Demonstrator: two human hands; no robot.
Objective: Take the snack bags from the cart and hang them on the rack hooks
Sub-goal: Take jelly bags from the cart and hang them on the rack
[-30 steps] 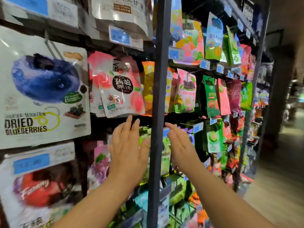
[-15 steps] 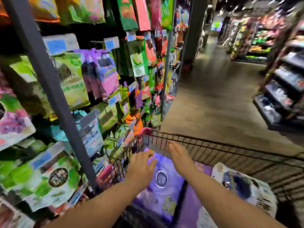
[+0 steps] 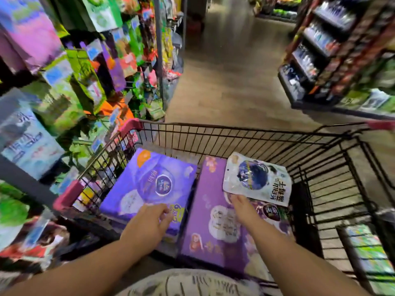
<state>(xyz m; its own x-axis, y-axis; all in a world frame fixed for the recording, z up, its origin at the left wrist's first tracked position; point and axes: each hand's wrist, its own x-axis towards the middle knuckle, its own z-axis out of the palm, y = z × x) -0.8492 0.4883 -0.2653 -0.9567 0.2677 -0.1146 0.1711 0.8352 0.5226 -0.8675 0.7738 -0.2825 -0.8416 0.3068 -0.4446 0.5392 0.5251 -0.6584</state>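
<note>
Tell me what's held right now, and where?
The right hand touches the white blueberry bag at its near edge; grip cannot be told. The left hand holds nothing.

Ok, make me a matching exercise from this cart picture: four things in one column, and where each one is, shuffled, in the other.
Things
1. white blueberry bag
2. blue pack
3. left hand
4. right hand

Places
A. left side of the cart
B. at the white blueberry bag's near edge
C. over the blue pack's near end
D. partly on the purple box, towards the right

Pairs: 1-D, 2-A, 3-C, 4-B
</note>
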